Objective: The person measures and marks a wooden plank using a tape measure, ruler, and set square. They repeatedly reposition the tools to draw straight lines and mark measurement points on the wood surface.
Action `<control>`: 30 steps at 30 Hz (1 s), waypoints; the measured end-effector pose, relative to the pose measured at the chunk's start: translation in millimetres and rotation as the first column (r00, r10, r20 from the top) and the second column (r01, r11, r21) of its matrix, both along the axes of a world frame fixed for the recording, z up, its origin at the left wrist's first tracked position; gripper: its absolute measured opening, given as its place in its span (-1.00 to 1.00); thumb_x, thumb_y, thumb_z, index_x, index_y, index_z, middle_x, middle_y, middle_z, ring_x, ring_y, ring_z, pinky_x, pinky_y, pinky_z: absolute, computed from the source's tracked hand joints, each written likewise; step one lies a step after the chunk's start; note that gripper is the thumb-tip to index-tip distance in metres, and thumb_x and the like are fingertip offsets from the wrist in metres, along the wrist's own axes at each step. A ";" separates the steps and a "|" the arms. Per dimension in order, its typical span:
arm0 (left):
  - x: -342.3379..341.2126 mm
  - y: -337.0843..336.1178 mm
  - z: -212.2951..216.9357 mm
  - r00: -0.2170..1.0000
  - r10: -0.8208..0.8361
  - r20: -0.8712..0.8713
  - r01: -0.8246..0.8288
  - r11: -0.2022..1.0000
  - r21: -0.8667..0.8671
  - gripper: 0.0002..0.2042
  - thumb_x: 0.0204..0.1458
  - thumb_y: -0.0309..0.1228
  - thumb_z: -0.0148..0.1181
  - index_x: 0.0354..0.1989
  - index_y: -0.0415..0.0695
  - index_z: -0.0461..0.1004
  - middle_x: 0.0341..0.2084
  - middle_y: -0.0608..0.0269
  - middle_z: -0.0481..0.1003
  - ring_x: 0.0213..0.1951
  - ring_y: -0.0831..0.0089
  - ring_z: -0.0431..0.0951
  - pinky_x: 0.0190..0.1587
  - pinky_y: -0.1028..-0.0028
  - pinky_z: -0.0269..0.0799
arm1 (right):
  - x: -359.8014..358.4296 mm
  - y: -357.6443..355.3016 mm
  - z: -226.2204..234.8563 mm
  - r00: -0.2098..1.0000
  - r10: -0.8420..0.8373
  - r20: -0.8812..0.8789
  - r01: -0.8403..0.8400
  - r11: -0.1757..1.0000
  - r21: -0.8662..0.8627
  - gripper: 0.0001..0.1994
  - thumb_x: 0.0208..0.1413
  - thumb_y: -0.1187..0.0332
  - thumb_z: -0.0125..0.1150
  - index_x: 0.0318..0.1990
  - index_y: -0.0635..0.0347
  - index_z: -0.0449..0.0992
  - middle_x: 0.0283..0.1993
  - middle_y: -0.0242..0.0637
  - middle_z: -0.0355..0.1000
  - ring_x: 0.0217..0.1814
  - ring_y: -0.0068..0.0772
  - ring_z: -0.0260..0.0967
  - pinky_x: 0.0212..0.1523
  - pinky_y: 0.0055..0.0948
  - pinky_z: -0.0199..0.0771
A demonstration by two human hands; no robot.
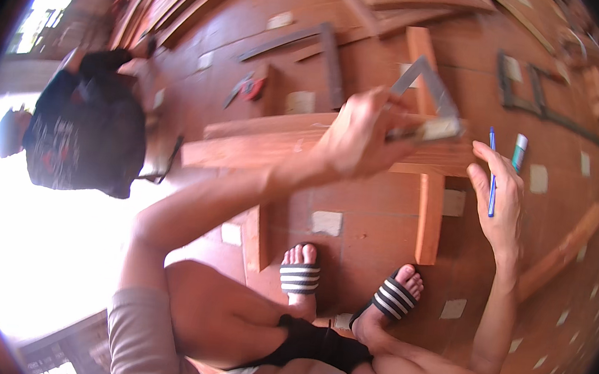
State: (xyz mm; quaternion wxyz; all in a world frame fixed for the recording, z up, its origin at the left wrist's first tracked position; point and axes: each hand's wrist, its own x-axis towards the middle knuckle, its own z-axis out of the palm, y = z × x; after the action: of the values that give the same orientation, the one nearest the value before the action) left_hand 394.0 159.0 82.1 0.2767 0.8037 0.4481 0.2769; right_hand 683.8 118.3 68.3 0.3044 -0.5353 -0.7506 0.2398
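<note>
My left hand (pixel 363 132) reaches over a low reddish wooden frame (pixel 246 149), its fingers closed on a metal square (pixel 442 93). Two grey blades form a peak above a pale, motion-blurred base at the frame's right end. Just right of that end is my right hand (pixel 501 203), thumb and forefinger apart, with a blue pen (pixel 490 191) tucked along its fingers. A green-and-white tube (pixel 519 154) shows beside those fingers; whether the hand holds it I cannot tell.
Pliers with red handles (pixel 252 88) lie beyond the frame, near a dark angled wooden piece (pixel 332 63). Another dark frame (pixel 538 100) is at far right, with a timber length (pixel 562 250) below. A person in a dark cap (pixel 89 128) is at left. My sandalled feet (pixel 299 278) flank the near side.
</note>
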 end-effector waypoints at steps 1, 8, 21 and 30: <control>-12.3 10.7 11.9 0.992 0.092 0.092 -0.089 0.995 -0.035 -0.63 0.00 -0.33 0.59 0.01 -0.10 0.77 -0.17 0.08 0.68 -0.20 0.29 0.74 -0.15 0.29 0.65 | -6.8 4.7 -3.6 0.988 0.106 0.109 -0.119 0.986 0.113 -0.52 0.18 0.35 0.51 0.23 0.30 0.57 0.03 -0.01 0.63 0.12 0.08 0.55 0.21 -0.03 0.51; -122.0 36.3 80.2 0.814 0.509 0.279 -0.405 0.842 -0.356 -0.57 0.23 -0.27 0.49 0.19 -0.26 0.68 -0.24 0.30 0.71 -0.42 0.70 0.55 -0.41 0.59 0.47 | -36.5 52.8 -27.2 0.863 0.341 0.374 -0.336 0.938 -0.082 -0.21 -0.17 0.11 0.72 0.24 0.22 0.53 0.11 -0.08 0.56 0.21 0.10 0.47 0.26 -0.01 0.44; -226.2 3.0 105.2 0.572 0.674 0.468 -0.473 0.737 -0.483 -0.62 0.15 -0.33 0.57 0.09 -0.23 0.73 -0.21 0.22 0.70 -0.32 0.60 0.63 -0.34 0.56 0.50 | -52.4 115.3 1.4 0.830 0.542 0.129 -0.442 0.781 -0.442 -0.17 -0.20 -0.12 0.75 0.08 0.39 0.60 -0.17 -0.02 0.63 -0.09 -0.09 0.61 0.05 -0.22 0.55; -258.7 1.3 96.9 0.505 0.699 0.507 -0.483 0.715 -0.506 -0.65 0.05 -0.40 0.61 -0.01 -0.28 0.75 -0.20 0.09 0.72 -0.20 0.43 0.69 -0.09 0.39 0.66 | -57.6 123.2 3.5 0.822 0.565 0.071 -0.445 0.716 -0.538 -0.12 -0.17 -0.26 0.69 0.09 0.37 0.60 -0.16 -0.17 0.61 -0.08 -0.34 0.55 0.07 -0.29 0.52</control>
State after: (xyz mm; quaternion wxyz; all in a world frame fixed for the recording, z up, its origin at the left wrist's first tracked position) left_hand 135.3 160.3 179.0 0.4224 0.3905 0.6035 0.5521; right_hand 626.2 241.6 71.8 -0.0113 -0.3920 -0.8101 0.4359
